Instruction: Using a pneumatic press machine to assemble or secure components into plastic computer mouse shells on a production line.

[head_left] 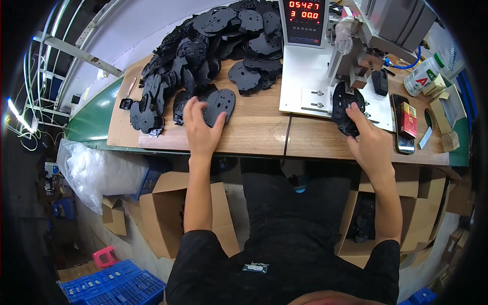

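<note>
My right hand (373,147) grips the near end of a black plastic part (341,109), thumb and fingers at its edges. The part's far end lies under the head of a bench press (358,68), above the white base plate (300,76). My left hand (202,131) is over the table at the left, its thumb and fingers apart and curved. They are at the near edge of a flat, rounded black plastic plate (220,105) with small holes. Another black part (179,108) lies partly behind that hand.
A large heap of black parts (188,61) covers the table's back left. A control box (305,23) with red digits stands behind the base plate. A phone (405,145), a red box (408,120) and a white bottle (424,75) are at right. Cardboard boxes (162,218) stand below.
</note>
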Demonstrator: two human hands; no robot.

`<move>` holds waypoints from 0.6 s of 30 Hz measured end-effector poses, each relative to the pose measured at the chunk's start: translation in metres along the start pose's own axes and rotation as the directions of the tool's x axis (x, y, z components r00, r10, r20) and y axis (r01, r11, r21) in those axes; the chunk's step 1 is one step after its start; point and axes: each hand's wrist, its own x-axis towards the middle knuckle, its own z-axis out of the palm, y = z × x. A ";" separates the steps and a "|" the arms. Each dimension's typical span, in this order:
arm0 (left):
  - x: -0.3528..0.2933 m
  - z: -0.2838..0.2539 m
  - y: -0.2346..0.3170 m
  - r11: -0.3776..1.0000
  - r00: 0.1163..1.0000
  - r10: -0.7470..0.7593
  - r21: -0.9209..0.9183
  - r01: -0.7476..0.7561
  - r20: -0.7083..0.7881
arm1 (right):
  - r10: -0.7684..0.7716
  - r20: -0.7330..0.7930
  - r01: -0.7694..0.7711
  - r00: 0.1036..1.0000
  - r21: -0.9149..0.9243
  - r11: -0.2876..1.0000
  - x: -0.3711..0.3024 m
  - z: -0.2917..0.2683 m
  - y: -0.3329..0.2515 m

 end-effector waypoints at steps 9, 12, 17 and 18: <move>-0.040 -0.020 0.017 0.966 0.969 -0.245 0.080 0.247 -0.031 | 0.045 0.057 -0.045 0.997 -0.004 0.999 -0.003 -0.001 -0.004; -0.042 -0.016 0.029 0.966 0.976 -0.171 -0.217 0.139 -0.133 | 0.032 0.029 -0.032 0.999 0.003 0.999 -0.006 0.002 0.001; -0.027 -0.011 0.078 0.863 0.958 0.281 -0.423 -0.275 -0.050 | -0.011 -0.020 0.010 1.000 -0.057 0.998 -0.005 0.008 0.001; -0.022 -0.010 0.090 0.827 0.935 0.355 -0.466 -0.314 0.000 | -0.024 -0.028 0.022 0.999 -0.076 0.997 -0.004 0.007 -0.001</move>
